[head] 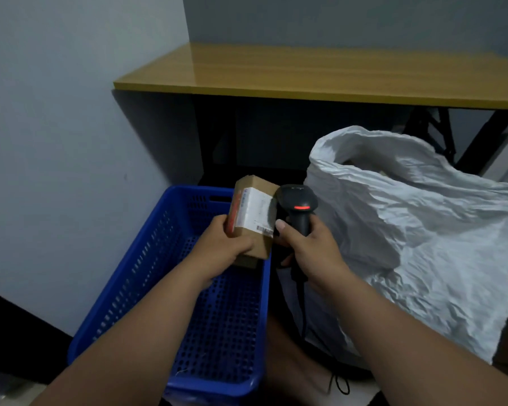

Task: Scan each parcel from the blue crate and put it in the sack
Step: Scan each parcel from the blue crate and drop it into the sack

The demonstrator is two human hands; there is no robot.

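My left hand [222,241] grips a brown cardboard parcel [254,213] with a white label, held above the far end of the blue crate [147,259]. Right beside it, my right hand [308,249] holds a black handheld scanner [298,205] by its handle; a red light glows on the scanner's head, which sits close to the parcel's right edge. The white sack [423,244] stands open to the right of the scanner. A small bit of another brown parcel [247,262] shows in the crate under my left hand.
A yellow-topped table [305,74] stands behind the crate and sack, with dark space and black legs under it. A pale wall runs along the left. The scanner's black cable [302,312] hangs down between crate and sack.
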